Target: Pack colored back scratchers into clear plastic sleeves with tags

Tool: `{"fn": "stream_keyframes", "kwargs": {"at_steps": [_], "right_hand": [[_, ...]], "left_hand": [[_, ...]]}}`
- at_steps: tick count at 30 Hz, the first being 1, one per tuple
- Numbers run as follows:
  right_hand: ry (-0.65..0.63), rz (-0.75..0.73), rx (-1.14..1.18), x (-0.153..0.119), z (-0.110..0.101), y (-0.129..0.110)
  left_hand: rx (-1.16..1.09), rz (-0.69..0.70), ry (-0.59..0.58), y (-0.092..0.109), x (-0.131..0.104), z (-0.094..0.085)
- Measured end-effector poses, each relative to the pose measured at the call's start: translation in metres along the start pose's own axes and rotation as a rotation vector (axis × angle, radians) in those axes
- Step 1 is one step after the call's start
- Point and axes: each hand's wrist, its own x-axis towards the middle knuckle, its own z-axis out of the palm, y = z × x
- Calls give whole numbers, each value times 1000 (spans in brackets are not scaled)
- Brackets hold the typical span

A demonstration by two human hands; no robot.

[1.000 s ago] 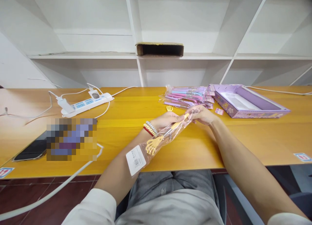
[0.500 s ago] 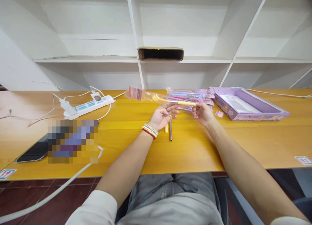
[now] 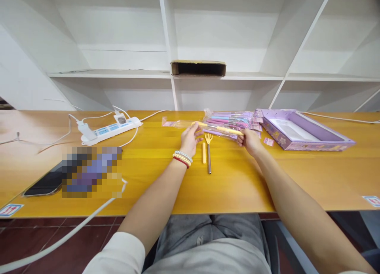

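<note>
A yellow back scratcher (image 3: 227,130) is stretched between my two hands above the table. My right hand (image 3: 249,141) is closed on its handle end. At the other end, my left hand (image 3: 189,139) has its fingers closed around the yellow part, and they partly hide it. A clear plastic wrapper (image 3: 181,124) with a pink card (image 3: 168,122) extends left from there. Below my hands lies another back scratcher (image 3: 209,153), with a yellow claw head and a metal rod. A separate yellow handle (image 3: 204,153) lies beside it.
Behind my hands is a pile of wrapped back scratchers (image 3: 230,117) in pink, blue and purple. To its right stands an open purple box (image 3: 311,145), with a small pink card (image 3: 268,141) near it. A white power strip (image 3: 111,129) and a dark phone (image 3: 44,183) lie left.
My left hand has moved left to the scratcher's far end, and its fingers have closed. The wrapper and its card have dropped lower. The claw head on the table has come into view.
</note>
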Motion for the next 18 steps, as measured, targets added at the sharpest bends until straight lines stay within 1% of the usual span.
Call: {"fn": "stream_keyframes", "kwargs": {"at_steps": [2, 4, 9, 13, 16, 18], "right_hand": [[-32, -35, -74, -1, -1, 1], [-55, -35, -132, -1, -1, 2], [-79, 44, -150, -3, 2, 2], [-130, 12, -254, -7, 5, 1], [-128, -9, -205, -6, 2, 1], [-72, -9, -106, -2, -4, 1]], "left_hand": [[-99, -37, -4, 2, 1, 0], [-152, -56, -5, 4, 1, 0], [-92, -16, -15, 4, 1, -2], [-48, -5, -28, 2, 2, -4], [-51, 18, 17, 5, 6, -6], [-72, 51, 60, 9, 10, -10]]}}
